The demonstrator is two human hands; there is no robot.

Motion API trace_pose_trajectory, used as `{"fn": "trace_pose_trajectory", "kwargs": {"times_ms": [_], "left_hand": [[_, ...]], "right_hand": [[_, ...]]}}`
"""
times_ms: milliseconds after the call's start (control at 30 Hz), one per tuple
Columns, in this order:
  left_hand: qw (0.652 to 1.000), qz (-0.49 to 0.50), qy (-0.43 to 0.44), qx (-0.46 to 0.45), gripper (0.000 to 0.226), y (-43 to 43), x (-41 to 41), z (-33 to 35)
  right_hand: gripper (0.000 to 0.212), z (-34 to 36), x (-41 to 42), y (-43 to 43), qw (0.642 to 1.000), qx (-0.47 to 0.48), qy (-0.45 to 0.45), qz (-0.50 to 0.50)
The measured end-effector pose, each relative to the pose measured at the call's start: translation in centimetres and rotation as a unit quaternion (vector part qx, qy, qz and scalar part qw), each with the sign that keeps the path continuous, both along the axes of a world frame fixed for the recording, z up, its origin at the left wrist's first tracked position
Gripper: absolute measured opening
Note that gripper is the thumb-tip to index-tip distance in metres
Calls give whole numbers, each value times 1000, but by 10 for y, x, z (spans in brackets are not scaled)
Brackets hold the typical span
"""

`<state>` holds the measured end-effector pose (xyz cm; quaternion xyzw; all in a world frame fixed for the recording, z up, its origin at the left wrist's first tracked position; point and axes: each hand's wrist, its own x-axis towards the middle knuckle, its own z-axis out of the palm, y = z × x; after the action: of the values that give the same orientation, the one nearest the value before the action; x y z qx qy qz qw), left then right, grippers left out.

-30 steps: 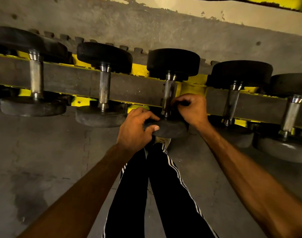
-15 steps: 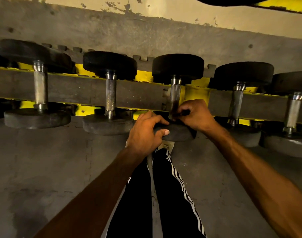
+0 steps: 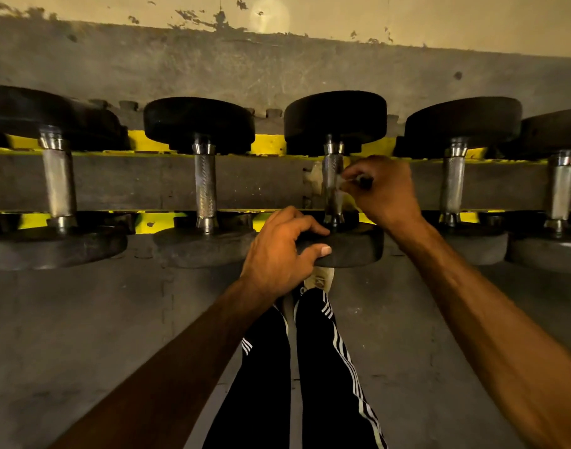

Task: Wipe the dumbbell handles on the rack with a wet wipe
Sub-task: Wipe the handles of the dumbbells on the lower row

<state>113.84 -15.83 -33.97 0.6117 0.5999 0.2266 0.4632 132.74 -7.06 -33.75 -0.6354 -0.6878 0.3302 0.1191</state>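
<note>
Five dumbbells (image 3: 205,189) lie across the yellow rack (image 3: 268,144).

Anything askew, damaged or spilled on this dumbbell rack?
Nothing on the rack stands out: the dumbbells sit in an even row, none tipped. The only wear is flaked paint on the wall at the top. The pale patch beside the handle at the right hand is probably the wipe, not damage.

A gym: dumbbells (image 3: 203,176) on a yellow rack (image 3: 271,144).
</note>
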Motion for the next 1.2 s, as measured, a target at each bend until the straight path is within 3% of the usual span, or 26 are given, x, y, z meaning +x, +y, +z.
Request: {"fn": "trace_pose_trajectory", "kwargs": {"times_ms": [67,167,200,333,400,567,800,967,1033,1133,1200], "left_hand": [[1000,0,-3,-1,25,0,0,0],[1000,-8,-6,-4,24,1,-1,-1],[1000,-10,-6,-4,24,2,-1,-2],[1000,-18,-13,-9,24,3,-3,-3],[1000,-22,-13,-11,24,4,-3,-3],[1000,-23,-14,-17,25,6,-3,-4],[1000,-27,-8,-10,25,5,-4,-6],[1000,-19,-4,-4,25,5,-2,-6],[1000,-16,-4,-11,25,4,-2,-5],[999,-22,-7,-23,25,6,-3,-3],[999,-24,-8,-28,25,7,-3,-3]], "right_hand": [[12,-2,4,-6,998,-16,41,-35],[17,0,5,-14,988,-151,16,27],[15,0,3,-12,988,-153,18,30],[7,-10,-15,0,992,45,58,-101],[9,-14,-18,-3,984,85,51,-149],[13,-2,2,-22,980,-153,13,-129],[24,-25,0,-3,953,-122,125,-248],[35,-17,18,-14,965,-230,43,-117],[31,-17,14,-5,960,-216,87,-155],[26,-22,4,6,948,-95,170,-253],[23,-21,1,0,961,-64,154,-221]]}}
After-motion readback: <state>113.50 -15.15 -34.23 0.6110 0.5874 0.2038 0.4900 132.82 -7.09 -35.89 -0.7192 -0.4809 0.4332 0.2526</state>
